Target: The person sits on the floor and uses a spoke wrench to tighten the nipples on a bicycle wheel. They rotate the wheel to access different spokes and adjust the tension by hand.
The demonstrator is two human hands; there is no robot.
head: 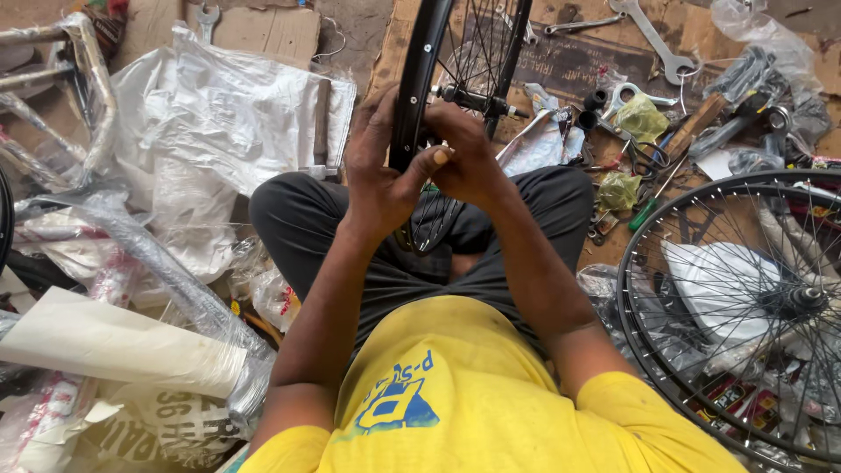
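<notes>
Head camera looks down on a seated person working a black bicycle wheel rim (410, 96) that stands upright between the knees, its hub and axle (473, 101) just beyond the fingers and its spokes fanning back toward the lap. The left hand (378, 175) wraps the near edge of the rim, palm against its outer face, thumb crossing toward the other hand; it is closed around the rim rather than pinching anything small. The right hand (464, 153) sits on the other side of the rim, fingers curled tight at the spoke bed, touching the left thumb tip. Whether it holds a nipple, a spoke end or a small tool inside that curl cannot be told, since the fingers hide it.

As a judgement, the wheel looks well along: hub and many spokes are already in place, and the hands seem busy at one point on the rim, so seating or tightening at the remaining spoke holes is likely what is left.

To the right of the hands a second wheel with a silver rim (701, 289) lies flat, apparently fully laced. Beyond the grip, spanners (653, 35) and pliers (644, 158) are scattered on cardboard. To the left lie white plastic sheeting (219, 105) and a wrapped bicycle frame tube (149, 254).
</notes>
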